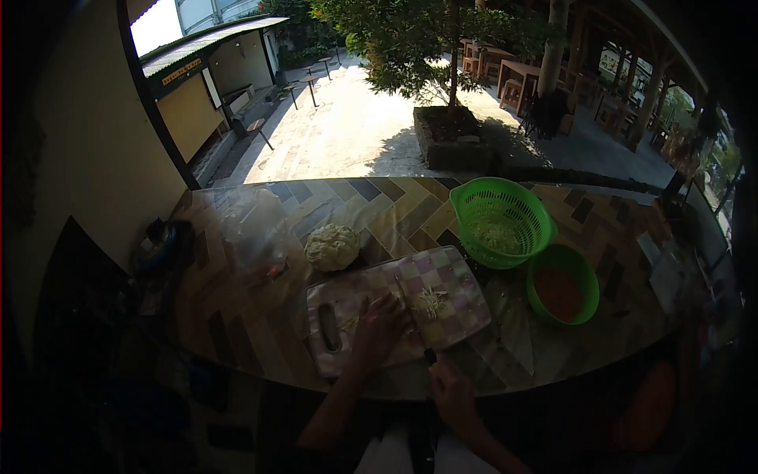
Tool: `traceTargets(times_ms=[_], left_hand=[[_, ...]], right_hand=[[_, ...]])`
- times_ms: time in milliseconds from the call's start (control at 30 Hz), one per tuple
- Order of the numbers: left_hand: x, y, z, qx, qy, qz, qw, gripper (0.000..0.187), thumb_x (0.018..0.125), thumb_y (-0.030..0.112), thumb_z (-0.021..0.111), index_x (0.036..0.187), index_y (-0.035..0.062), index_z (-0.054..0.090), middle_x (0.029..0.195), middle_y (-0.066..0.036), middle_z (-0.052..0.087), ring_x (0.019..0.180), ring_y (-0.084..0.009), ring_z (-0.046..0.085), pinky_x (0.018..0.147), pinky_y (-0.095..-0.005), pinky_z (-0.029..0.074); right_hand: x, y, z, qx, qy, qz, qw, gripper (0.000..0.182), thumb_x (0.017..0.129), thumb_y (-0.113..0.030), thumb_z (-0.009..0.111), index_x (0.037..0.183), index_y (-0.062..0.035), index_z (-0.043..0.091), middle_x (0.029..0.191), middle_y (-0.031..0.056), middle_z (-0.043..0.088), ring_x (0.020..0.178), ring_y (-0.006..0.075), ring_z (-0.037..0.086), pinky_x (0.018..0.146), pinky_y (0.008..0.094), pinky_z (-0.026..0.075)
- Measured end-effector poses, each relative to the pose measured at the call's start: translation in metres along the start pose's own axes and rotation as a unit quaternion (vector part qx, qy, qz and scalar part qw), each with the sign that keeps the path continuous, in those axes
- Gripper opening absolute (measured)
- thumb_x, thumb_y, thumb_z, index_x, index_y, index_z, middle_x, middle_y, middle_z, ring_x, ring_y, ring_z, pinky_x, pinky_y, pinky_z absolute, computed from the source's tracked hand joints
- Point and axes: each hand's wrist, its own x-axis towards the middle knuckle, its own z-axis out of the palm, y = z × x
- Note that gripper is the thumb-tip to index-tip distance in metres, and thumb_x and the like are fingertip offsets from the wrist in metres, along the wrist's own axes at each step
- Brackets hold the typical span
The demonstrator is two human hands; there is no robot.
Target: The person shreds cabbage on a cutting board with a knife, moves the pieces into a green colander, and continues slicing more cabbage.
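A checkered cutting board lies on the patterned table. My right hand is wrapped round the dark handle of a knife, whose blade lies across the board. Left of the blade, my left hand rests on the board with its fingers bent; what is under them is too dark to make out. Shredded pale cabbage lies just right of the blade. Behind the board sits a pale cabbage head.
A green colander with pale shreds inside stands at the back right. Beside it is a green bowl holding something orange. Clear plastic lies at the back left. Beyond the table stands a planter with a tree.
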Motion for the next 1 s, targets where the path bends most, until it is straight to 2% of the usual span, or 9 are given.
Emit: traceTargets(times_ms=[167, 267, 367, 467, 567, 667, 767, 1000], left_hand=[[0.000, -0.004, 0.002, 0.003, -0.001, 0.002, 1.000, 0.034, 0.087, 0.026, 0.064, 0.112, 0.0039, 0.067, 0.127, -0.013, 0.060, 0.131, -0.0297, 0.045, 0.116, -0.0523, 0.017], [-0.001, -0.001, 0.000, -0.006, 0.003, -0.001, 1.000, 0.033, 0.087, 0.025, 0.064, 0.112, 0.0033, 0.068, 0.127, -0.013, 0.060, 0.131, -0.0296, 0.045, 0.115, -0.0528, 0.018], [-0.002, -0.002, 0.002, -0.004, 0.010, 0.004, 1.000, 0.032, 0.087, 0.024, 0.064, 0.111, 0.0032, 0.068, 0.126, -0.013, 0.061, 0.131, -0.0295, 0.046, 0.115, -0.0535, 0.018], [-0.001, -0.005, 0.003, -0.002, 0.007, 0.004, 1.000, 0.032, 0.087, 0.023, 0.065, 0.111, 0.0037, 0.068, 0.125, -0.013, 0.061, 0.131, -0.0285, 0.046, 0.115, -0.0535, 0.018], [-0.002, -0.007, 0.004, -0.023, 0.022, -0.008, 0.999, 0.032, 0.086, 0.024, 0.066, 0.111, 0.0054, 0.068, 0.126, -0.013, 0.061, 0.131, -0.0264, 0.046, 0.115, -0.0526, 0.020], [-0.002, -0.004, 0.003, -0.048, 0.033, -0.026, 0.998, 0.030, 0.087, 0.024, 0.065, 0.111, 0.0057, 0.069, 0.125, -0.013, 0.062, 0.130, -0.0256, 0.047, 0.115, -0.0524, 0.019], [-0.002, -0.007, 0.005, -0.042, 0.034, -0.026, 0.998, 0.030, 0.088, 0.025, 0.065, 0.111, 0.0055, 0.069, 0.123, -0.013, 0.063, 0.129, -0.0253, 0.049, 0.116, -0.0519, 0.019], [-0.001, -0.004, 0.003, -0.041, 0.031, -0.023, 0.998, 0.031, 0.086, 0.024, 0.066, 0.111, 0.0053, 0.069, 0.122, -0.013, 0.064, 0.129, -0.0257, 0.049, 0.116, -0.0519, 0.018]], right_hand=[[0.005, 0.013, 0.005, 0.022, -0.014, -0.010, 1.000, 0.035, 0.097, -0.022, 0.051, 0.125, -0.0008, 0.054, 0.076, 0.0239, 0.063, 0.072, 0.0441, 0.063, 0.062, 0.0500, 0.048], [0.012, 0.008, 0.013, -0.025, -0.019, -0.020, 0.999, 0.034, 0.098, -0.021, 0.048, 0.126, -0.0012, 0.051, 0.075, 0.0245, 0.063, 0.071, 0.0440, 0.063, 0.062, 0.0506, 0.049], [0.031, -0.001, 0.018, -0.093, -0.056, 0.019, 0.994, 0.033, 0.099, -0.019, 0.045, 0.126, -0.0012, 0.050, 0.075, 0.0251, 0.063, 0.070, 0.0441, 0.063, 0.061, 0.0504, 0.050], [0.037, 0.011, 0.024, -0.070, -0.004, -0.014, 0.997, 0.031, 0.099, -0.019, 0.046, 0.122, -0.0008, 0.053, 0.074, 0.0248, 0.063, 0.071, 0.0440, 0.063, 0.059, 0.0500, 0.050], [0.037, 0.023, 0.016, -0.038, 0.007, -0.056, 0.998, 0.029, 0.097, -0.019, 0.049, 0.118, 0.0012, 0.055, 0.076, 0.0243, 0.063, 0.073, 0.0437, 0.063, 0.059, 0.0489, 0.050], [0.028, 0.023, 0.013, 0.040, 0.016, -0.031, 0.999, 0.032, 0.095, -0.017, 0.056, 0.121, 0.0015, 0.055, 0.078, 0.0267, 0.061, 0.081, 0.0446, 0.061, 0.059, 0.0463, 0.047], [0.017, 0.014, 0.010, 0.063, 0.003, -0.012, 0.998, 0.034, 0.095, -0.018, 0.056, 0.122, 0.0024, 0.055, 0.078, 0.0271, 0.060, 0.082, 0.0445, 0.061, 0.059, 0.0446, 0.047], [0.008, 0.005, 0.009, 0.040, 0.003, -0.009, 0.999, 0.037, 0.096, -0.018, 0.054, 0.127, 0.0021, 0.053, 0.078, 0.0266, 0.060, 0.078, 0.0448, 0.061, 0.060, 0.0462, 0.046]])
